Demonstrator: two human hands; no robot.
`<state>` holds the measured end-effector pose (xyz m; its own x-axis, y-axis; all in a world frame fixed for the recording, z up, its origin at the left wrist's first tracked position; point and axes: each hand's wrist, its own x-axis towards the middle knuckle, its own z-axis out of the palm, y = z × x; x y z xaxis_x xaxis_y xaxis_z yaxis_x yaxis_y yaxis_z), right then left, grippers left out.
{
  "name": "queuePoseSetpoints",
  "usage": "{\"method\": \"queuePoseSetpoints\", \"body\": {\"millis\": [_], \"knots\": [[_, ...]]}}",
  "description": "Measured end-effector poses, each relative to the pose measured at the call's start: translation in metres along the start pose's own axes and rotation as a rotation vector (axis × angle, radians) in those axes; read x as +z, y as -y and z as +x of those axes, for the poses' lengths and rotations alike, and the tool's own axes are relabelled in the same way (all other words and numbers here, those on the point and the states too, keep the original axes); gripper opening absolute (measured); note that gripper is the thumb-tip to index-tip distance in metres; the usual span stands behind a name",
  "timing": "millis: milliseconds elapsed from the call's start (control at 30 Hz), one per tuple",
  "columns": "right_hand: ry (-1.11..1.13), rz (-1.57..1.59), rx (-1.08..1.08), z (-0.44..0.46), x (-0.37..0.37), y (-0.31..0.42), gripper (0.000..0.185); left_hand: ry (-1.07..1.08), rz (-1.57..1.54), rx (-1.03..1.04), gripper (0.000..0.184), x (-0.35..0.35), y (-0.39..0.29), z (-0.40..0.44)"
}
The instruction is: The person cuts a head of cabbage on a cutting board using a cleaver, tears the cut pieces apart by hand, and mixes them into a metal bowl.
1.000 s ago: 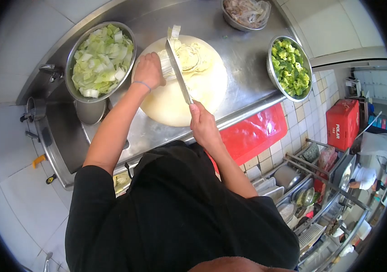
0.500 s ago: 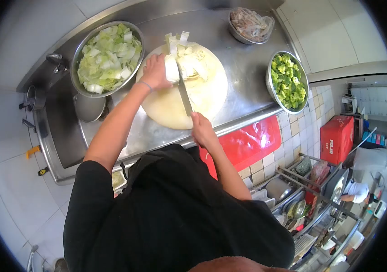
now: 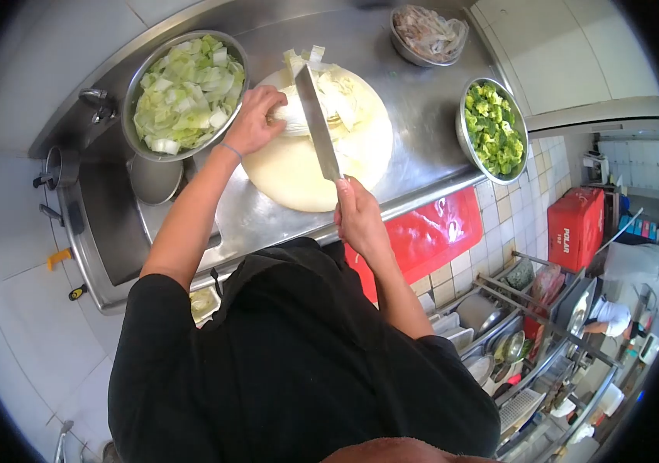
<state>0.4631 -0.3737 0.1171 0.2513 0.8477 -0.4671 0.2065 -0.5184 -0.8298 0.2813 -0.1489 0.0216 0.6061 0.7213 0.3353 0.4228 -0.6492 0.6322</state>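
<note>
On the round cutting board [image 3: 291,181] lies a pale piece of napa cabbage [image 3: 290,116]. My left hand [image 3: 254,119] grips it from the left side, fingers curled over its top. My right hand [image 3: 360,216] is closed round the handle of a large kitchen knife [image 3: 318,123]. The blade points away from me, its flat face showing, just right of the held cabbage and partly over the cut pieces. Those cut cabbage pieces [image 3: 341,96] lie on the board's far right part. At the left, a metal bowl [image 3: 130,127] holds chopped cabbage [image 3: 189,92].
A bowl of broccoli [image 3: 493,127] stands at the counter's right edge. Behind it is a bowl with a plastic bag [image 3: 431,35]. A sink [image 3: 113,224] lies left, a red lid-like panel [image 3: 437,235] below the counter. Far right, a person [image 3: 611,318] stands beyond shelves.
My right hand has raised the knife and turned its blade flatter, away from the cabbage's cut side. My left hand has shifted slightly left, its grip still on the cabbage.
</note>
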Motion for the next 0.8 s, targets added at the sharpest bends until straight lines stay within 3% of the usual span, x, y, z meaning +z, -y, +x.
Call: {"method": "queuePoseSetpoints", "body": {"millis": [167,433,567,800], "knots": [[-0.014,-0.026,-0.101,0.021,0.018,-0.019,0.048,-0.020,-0.026,-0.039,0.038,0.005,0.003,0.001],[-0.097,-0.175,-0.110,0.025,0.027,-0.002,0.046,0.005,-0.013,-0.100,0.037,0.002,-0.003,0.008],[-0.037,-0.170,-0.021,0.031,0.026,0.006,0.046,-0.009,-0.043,-0.073,0.035,-0.002,-0.002,0.012],[-0.037,-0.222,-0.070,0.066,0.038,-0.001,0.045,-0.072,-0.039,-0.078,0.035,0.003,0.006,0.013]]}}
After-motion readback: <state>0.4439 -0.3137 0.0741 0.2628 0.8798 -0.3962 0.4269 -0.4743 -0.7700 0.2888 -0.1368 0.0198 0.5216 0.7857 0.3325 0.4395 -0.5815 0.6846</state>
